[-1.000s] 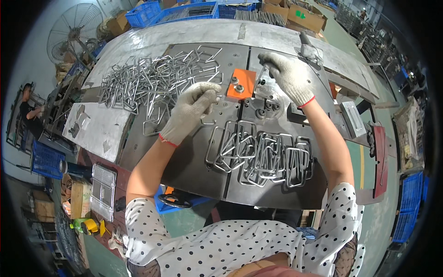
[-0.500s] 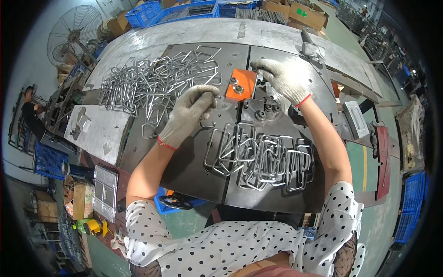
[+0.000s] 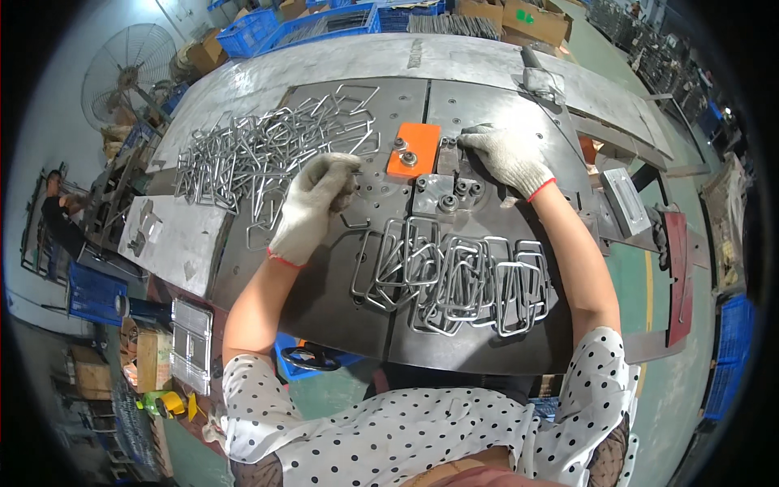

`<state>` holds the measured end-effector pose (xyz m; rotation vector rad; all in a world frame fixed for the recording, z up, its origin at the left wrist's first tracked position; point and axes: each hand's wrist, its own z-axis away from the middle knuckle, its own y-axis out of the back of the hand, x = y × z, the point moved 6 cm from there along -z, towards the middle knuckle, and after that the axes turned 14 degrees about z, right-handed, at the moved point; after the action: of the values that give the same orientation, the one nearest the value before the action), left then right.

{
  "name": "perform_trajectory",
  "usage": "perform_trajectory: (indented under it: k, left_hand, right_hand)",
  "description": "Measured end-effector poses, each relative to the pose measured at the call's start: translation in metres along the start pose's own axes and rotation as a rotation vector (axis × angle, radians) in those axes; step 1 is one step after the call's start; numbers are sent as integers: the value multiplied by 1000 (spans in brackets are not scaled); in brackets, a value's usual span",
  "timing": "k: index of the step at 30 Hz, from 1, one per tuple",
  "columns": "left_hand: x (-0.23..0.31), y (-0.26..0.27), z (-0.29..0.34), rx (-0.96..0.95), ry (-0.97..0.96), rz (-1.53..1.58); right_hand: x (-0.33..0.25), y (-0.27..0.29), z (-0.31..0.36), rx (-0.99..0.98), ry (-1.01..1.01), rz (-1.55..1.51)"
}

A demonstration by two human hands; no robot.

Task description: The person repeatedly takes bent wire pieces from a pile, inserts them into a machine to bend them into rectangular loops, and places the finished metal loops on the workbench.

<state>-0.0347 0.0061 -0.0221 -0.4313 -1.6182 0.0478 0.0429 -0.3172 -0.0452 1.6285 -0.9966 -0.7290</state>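
My left hand (image 3: pixel 312 201), in a white knitted glove, hovers over the worktable left of the orange block (image 3: pixel 424 138). Its fingers are pinched together; what is between them is too small to make out. Below its fingertips shows a short bent wire end (image 3: pixel 355 225). My right hand (image 3: pixel 511 158), gloved too, is at the right of the bolted metal fixture (image 3: pixel 449 185), fingertips drawn together near its small upright block (image 3: pixel 448 152). The fingers hide anything they hold. Bent wire frames (image 3: pixel 466 280) lie in a pile nearest me; a larger tangled wire pile (image 3: pixel 268 150) lies far left.
A wrapped tool with a dark handle (image 3: pixel 542 83) lies at the back right. Blue crates (image 3: pixel 324 24) and cardboard boxes (image 3: pixel 535 20) stand beyond the table. A fan (image 3: pixel 126 77) and another person (image 3: pixel 61 211) are at the left. A metal box (image 3: pixel 625 201) sits at the right.
My left hand has moved left, away from the orange block. My right hand has shifted down and right, uncovering more of the fixture's upright block. The view has turned slightly.
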Motion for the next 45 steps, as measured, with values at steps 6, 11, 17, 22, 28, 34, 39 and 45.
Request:
perform_trajectory:
  k: [6,11,17,22,28,34,39,45]
  left_hand:
    - [17,-19,-26,55,-41,-8]
    - [19,-90,-72,-110,-89,-109]
    - [-24,-115,-99,-238,-26,-39]
    - [-41,-109,-101,-253,21,138]
    - [-39,-120,-97,-278,-30,-3]
    - [-40,-120,-94,-299,23,18]
    - [-43,-118,-95,-286,23,47]
    - [-40,-120,-95,-290,-11,6]
  right_hand:
    - [6,-3,-1,19,-28,62]
    - [16,-20,-4,42,-17,2]
    - [20,-24,-2,82,-21,24]
    - [14,-19,-5,-28,-54,-19]
    - [21,-27,-4,86,-23,60]
    - [21,-27,-5,85,-5,20]
    - [19,-26,-6,47,-5,1]
    - [18,-23,-3,77,-9,3]
